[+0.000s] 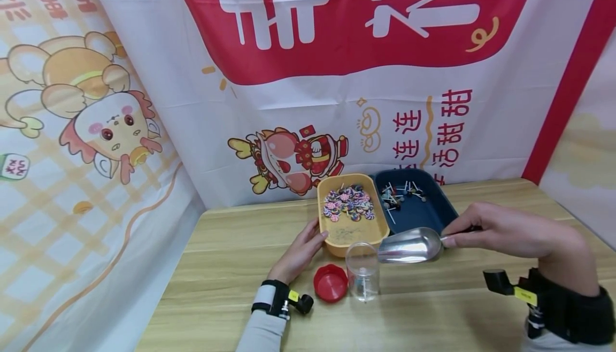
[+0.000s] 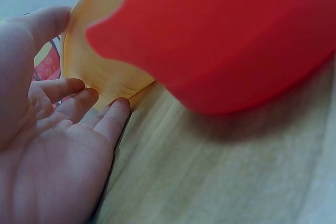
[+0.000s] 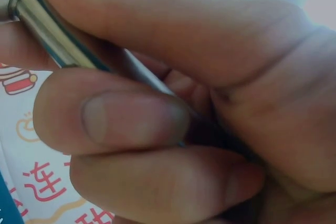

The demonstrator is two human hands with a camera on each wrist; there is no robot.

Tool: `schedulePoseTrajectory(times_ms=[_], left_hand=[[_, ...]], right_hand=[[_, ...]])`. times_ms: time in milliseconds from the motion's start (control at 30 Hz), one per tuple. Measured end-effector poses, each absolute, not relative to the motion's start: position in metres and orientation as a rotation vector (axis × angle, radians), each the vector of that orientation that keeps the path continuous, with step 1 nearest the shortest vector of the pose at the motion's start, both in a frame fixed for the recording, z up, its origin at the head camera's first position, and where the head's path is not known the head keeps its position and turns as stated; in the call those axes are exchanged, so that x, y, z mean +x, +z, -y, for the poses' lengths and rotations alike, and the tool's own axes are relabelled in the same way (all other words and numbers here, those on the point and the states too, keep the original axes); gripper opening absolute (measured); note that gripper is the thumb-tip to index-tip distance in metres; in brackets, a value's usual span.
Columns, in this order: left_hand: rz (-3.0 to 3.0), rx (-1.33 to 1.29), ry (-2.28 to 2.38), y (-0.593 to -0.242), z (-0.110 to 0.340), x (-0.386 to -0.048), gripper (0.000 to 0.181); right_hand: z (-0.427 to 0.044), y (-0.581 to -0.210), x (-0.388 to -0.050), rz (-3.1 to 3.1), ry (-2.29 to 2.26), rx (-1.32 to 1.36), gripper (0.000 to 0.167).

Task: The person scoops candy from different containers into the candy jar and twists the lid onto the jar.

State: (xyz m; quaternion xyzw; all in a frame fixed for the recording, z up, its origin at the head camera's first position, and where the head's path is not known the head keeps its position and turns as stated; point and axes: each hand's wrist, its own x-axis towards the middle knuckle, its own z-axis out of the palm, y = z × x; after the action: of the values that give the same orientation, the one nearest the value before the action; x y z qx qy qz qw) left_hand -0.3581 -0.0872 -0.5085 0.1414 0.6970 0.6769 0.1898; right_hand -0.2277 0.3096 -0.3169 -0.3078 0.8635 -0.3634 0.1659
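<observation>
My right hand (image 1: pixel 486 229) grips the handle of a metal scoop (image 1: pixel 411 246), its fingers curled round the handle (image 3: pixel 55 32) in the right wrist view. The scoop's front end points left, at the mouth of a clear jar (image 1: pixel 363 280) standing upright on the table. Something small and pale shows in the jar's bottom. My left hand (image 1: pixel 300 253) touches the near left corner of a yellow tray (image 1: pixel 348 236), its fingertips (image 2: pixel 118 114) against the outer wall. Many small swirl-patterned pieces (image 1: pixel 348 202) lie in that tray. A red scalloped lid (image 1: pixel 330 283) sits left of the jar.
A dark blue tray (image 1: pixel 423 218), right of the yellow one, holds several small pieces with white sticks (image 1: pixel 392 197). Both trays stand near the back of the wooden table (image 1: pixel 231 272), before a printed cloth (image 1: pixel 284 100).
</observation>
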Motion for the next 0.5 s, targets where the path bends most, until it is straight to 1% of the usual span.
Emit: schedulePoseTrajectory(times_ms=[367,500], left_hand=[[-1.916,0.417,1.949,-0.5102,0.0873,-0.3585,0.069],[-1.921,0.399,1.939,-0.5098,0.0877,-0.3593,0.07]], right_hand=[[-0.3115,-0.3175,-0.2286,-2.458,-1.043,-0.915,0.025],[-0.3179,-0.3206,-0.2283,-2.543,-1.01,-0.817,0.023]])
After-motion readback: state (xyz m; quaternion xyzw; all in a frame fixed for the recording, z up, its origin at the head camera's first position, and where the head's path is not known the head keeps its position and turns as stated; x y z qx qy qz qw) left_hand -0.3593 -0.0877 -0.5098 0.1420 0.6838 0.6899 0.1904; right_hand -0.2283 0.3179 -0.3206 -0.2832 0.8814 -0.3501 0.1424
